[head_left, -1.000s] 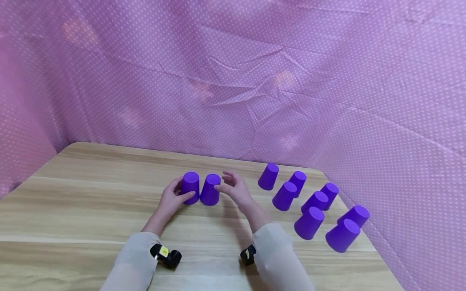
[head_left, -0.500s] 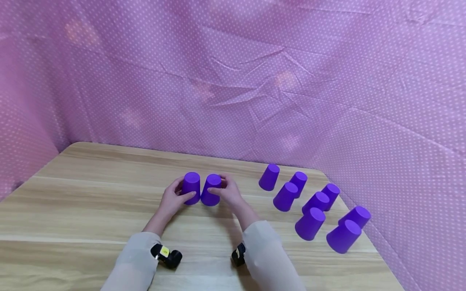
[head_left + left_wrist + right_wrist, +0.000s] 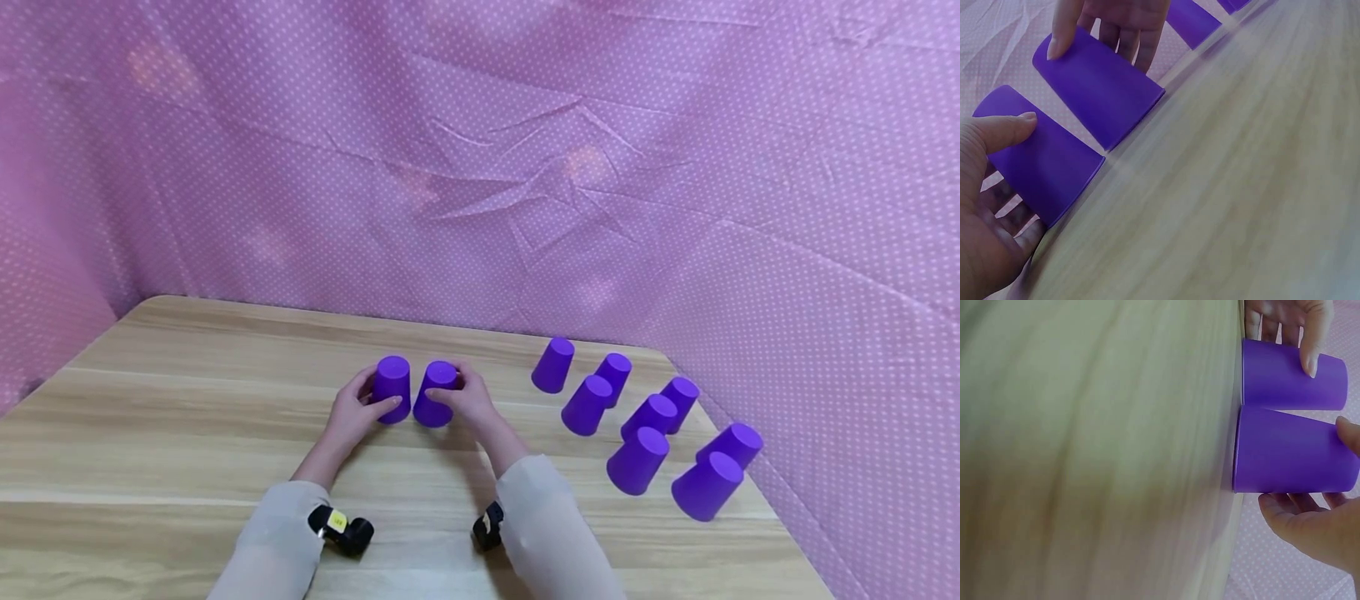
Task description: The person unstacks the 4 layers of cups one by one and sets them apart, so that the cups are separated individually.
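Two purple cups stand upside down side by side on the table, their rims close together. My left hand (image 3: 352,414) grips the left cup (image 3: 392,385), thumb across its near side and fingers round its far side. The right cup (image 3: 432,408) is held by my right hand (image 3: 472,400), with the thumb on its near side near the top. In the left wrist view, the left hand's thumb (image 3: 1013,131) presses the left cup (image 3: 1054,169), and the right cup (image 3: 1100,94) stands just beyond. Both rims meet the table in the right wrist view.
To the right, several more purple cups stand upside down in loose rows, among them a back one (image 3: 553,367) and a front one (image 3: 707,487). A pink dotted cloth (image 3: 480,208) hangs behind and beside the wooden table (image 3: 187,433).
My right hand has moved left and closed its thumb and fingers round the right cup. The left hand stays on the left cup, and the cups have hardly moved.
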A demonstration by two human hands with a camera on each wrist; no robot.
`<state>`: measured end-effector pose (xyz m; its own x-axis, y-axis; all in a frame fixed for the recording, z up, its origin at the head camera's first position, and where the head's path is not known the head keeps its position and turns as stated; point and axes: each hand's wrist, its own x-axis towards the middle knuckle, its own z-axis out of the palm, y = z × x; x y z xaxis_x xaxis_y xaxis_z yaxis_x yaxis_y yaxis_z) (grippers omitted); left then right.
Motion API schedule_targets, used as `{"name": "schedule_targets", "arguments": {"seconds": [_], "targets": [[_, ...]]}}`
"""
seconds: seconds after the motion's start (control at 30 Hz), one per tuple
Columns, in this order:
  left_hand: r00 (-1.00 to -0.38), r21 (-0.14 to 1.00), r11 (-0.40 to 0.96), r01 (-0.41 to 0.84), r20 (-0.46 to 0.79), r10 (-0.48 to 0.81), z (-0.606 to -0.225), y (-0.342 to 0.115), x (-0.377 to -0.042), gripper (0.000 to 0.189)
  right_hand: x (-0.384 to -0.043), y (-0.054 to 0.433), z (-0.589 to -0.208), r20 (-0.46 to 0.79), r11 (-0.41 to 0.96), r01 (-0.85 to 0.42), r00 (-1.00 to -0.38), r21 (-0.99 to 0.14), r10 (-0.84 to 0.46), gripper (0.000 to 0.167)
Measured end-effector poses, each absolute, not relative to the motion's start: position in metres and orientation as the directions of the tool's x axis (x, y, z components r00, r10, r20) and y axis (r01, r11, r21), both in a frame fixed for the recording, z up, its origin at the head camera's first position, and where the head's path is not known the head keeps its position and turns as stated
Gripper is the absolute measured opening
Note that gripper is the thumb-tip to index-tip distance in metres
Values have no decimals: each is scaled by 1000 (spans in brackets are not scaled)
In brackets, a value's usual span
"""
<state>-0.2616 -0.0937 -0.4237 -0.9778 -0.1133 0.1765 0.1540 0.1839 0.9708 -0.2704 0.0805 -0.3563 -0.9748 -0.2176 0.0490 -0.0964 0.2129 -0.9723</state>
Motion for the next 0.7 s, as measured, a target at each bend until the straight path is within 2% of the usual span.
{"name": "schedule_targets", "arguments": {"seconds": [0.33, 0.7], "targets": [[-982, 974, 187, 132, 155, -113, -424, -93, -262, 65, -276, 114, -365, 56, 220, -116, -964, -969, -259, 54], [-981, 972, 192, 133, 156, -112, -422, -93, -259, 66, -262, 157, -363, 106, 233, -178, -951, -956, -290, 49]]}}
